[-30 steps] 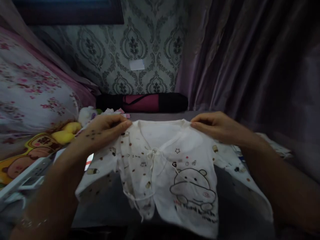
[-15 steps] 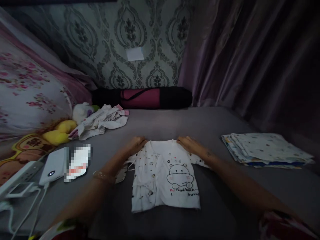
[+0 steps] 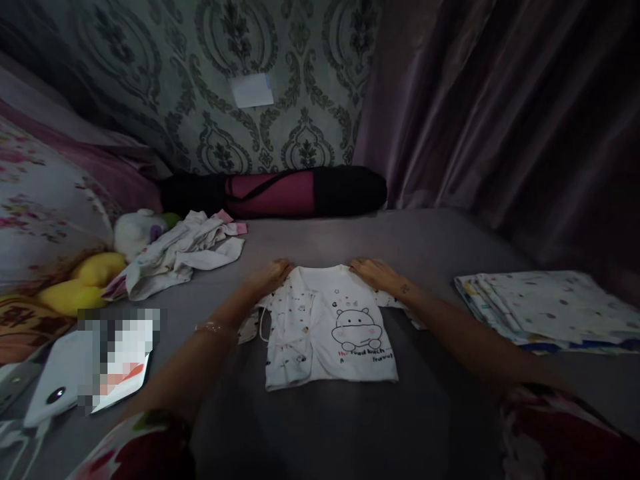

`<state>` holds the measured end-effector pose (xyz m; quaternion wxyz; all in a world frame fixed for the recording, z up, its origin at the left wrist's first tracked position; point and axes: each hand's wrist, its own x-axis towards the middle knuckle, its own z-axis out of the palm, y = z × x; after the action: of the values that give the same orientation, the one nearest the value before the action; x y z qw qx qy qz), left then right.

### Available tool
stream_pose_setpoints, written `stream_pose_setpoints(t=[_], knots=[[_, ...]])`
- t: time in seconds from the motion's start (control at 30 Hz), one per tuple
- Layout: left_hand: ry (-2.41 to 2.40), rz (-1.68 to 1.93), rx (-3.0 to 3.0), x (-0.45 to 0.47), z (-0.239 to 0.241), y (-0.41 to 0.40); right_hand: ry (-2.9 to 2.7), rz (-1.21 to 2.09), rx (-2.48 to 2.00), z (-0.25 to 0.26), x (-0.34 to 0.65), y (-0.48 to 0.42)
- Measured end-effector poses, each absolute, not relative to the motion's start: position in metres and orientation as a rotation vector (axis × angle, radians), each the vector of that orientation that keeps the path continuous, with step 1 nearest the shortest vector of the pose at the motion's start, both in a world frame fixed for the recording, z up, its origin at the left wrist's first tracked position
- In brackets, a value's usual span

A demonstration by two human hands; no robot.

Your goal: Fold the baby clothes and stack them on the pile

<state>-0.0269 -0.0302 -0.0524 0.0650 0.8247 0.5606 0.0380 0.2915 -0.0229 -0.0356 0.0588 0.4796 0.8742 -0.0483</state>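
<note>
A small white baby shirt (image 3: 325,327) with a cartoon hippo print and a tie front lies flat on the grey bed sheet (image 3: 320,427). My left hand (image 3: 270,275) rests on its left shoulder, fingers flat on the cloth. At the right shoulder my right hand (image 3: 375,272) lies flat too, over the sleeve. Both arms reach forward from the bottom corners of the view. Neither hand lifts the shirt.
A stack of folded printed cloths (image 3: 545,307) sits at the right. A heap of unfolded baby clothes (image 3: 180,253) lies at the left, by soft toys (image 3: 100,267). A white power bank (image 3: 60,380) lies nearer left. A black and pink roll bag (image 3: 280,192) lines the wall.
The shirt was held up by its shoulders one second ago; now it lies spread flat on the bed. Both hands went down and forward with it and stay at the shoulders.
</note>
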Motion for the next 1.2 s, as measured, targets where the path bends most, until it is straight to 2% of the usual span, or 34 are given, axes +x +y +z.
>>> stream_pose_setpoints(t=[0.23,0.43,0.6,0.8,0.9,1.0,1.07,1.2], knots=[[1.73,0.083,2.471,-0.029,-0.048,0.008,2.63,-0.065,1.495,-0.036,0.279,0.017],[2.018,0.034,2.337,-0.018,-0.033,0.023,2.61,-0.123,1.702,-0.038,0.265,0.04],[2.039,0.144,2.181,-0.014,-0.043,0.018,2.666,-0.238,1.886,-0.046,0.248,0.034],[2.13,0.133,2.071,-0.009,-0.053,0.023,2.519,-0.187,2.161,-0.059,0.228,0.035],[2.213,0.094,2.054,0.002,-0.046,0.02,2.636,-0.475,2.079,-0.05,0.243,0.041],[2.216,0.179,2.138,0.021,-0.035,0.009,2.632,-0.787,2.202,-0.033,0.283,0.036],[2.095,0.286,2.226,0.038,-0.031,0.001,2.522,-0.841,2.31,-0.024,0.315,0.022],[1.708,0.433,2.341,0.082,-0.037,-0.014,2.366,-0.97,2.177,-0.018,0.368,-0.017]])
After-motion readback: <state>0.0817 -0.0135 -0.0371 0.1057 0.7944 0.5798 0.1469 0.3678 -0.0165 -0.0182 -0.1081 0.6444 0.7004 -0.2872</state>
